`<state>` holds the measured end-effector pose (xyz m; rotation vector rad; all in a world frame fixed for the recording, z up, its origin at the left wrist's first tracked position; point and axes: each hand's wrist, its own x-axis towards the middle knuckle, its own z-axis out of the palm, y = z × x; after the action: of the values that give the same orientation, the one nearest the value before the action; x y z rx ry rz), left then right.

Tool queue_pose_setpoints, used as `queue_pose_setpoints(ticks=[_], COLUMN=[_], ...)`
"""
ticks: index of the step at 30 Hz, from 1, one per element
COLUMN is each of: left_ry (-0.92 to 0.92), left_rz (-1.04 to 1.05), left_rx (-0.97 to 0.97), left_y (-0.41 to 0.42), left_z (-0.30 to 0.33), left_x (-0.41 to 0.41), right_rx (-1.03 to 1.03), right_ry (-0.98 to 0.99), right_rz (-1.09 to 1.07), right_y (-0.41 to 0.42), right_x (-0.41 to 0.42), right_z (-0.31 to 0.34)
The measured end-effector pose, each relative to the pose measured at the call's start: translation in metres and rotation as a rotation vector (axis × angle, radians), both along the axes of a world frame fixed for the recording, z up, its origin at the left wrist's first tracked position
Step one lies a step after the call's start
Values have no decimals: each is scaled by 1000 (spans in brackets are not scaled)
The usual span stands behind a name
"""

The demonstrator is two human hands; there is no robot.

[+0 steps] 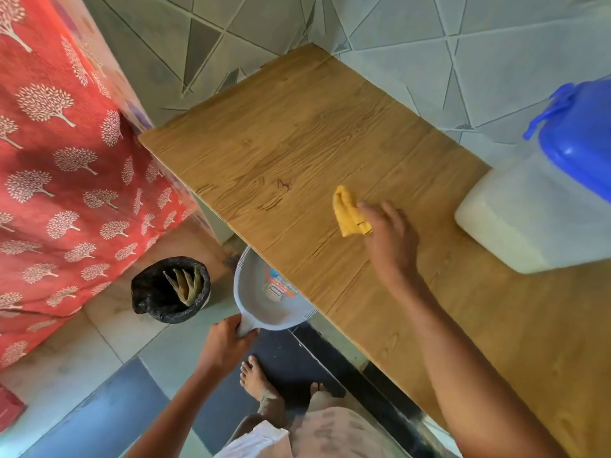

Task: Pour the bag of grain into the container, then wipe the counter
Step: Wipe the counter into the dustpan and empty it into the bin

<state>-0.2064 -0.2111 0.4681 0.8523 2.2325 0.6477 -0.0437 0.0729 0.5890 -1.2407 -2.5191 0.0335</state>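
Observation:
A wood-grain counter (297,153) runs from the upper middle to the lower right. My right hand (390,233) rests on it, holding a crumpled yellow cloth (347,213) against the surface. My left hand (228,342) grips the handle of a grey dustpan (264,299), whose open side sits under the counter's front edge. A translucent container (529,219) holding pale grain stands on the counter at the right, with a blue lid (582,133) on top. No grain bag is in view.
A small bin (170,289) lined with a black bag stands on the tiled floor left of the dustpan. A red cloth with white tree prints (66,160) covers something tall at left. Grey patterned tiles (429,61) back the counter. My bare feet (261,385) stand below.

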Motion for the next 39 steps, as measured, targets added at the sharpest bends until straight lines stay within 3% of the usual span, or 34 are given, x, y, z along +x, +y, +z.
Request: queue_pose_setpoints(ticks=[2, 4, 6, 9, 13, 15, 17, 21, 24, 27, 30, 34, 37, 39], left_ry=[5, 2, -2, -5, -2, 12, 25, 34, 30, 10, -9, -38, -39, -28], left_rz=[1, -4, 14, 46, 76, 98, 120, 137, 118, 105, 86, 77, 47, -14], left_rx=[9, 2, -5, -4, -29, -36, -36, -40, -49, -51, -48, -32, -29, -56], left_y=[0, -1, -2, -3, -10, -13, -15, -16, -17, -14, -11, -13, -15, -17], left_z=[0, -2, -1, 0, 3, 5, 7, 5, 0, 2, 4, 2, -4, -7], left_x=[9, 19, 28, 41, 57, 60, 63, 62, 56, 56, 57, 58, 62, 63], right_rx=[1, -77, -146, -110, -192, -296, -415, -186, -16, -143, -172, -135, -522, -723], right_ry=[-44, -74, -144, -257, -253, -246, -176, 79, -2, -136, -148, -40, 28, 165], right_rz=[-292, -450, -336, -49, 384, 488, 496, 285, 61, -111, -131, 145, 249, 155], right_y=[53, 90, 93, 34, -77, -104, -101, -37, 44, 100, 70, -55, -117, -118], right_x=[19, 30, 25, 6, 4, 7, 15, 14, -6, -17, -31, -32, -17, 0], right_z=[4, -4, -14, -31, -48, -42, -30, -4, 1, -16, -39, -53, -47, -35])
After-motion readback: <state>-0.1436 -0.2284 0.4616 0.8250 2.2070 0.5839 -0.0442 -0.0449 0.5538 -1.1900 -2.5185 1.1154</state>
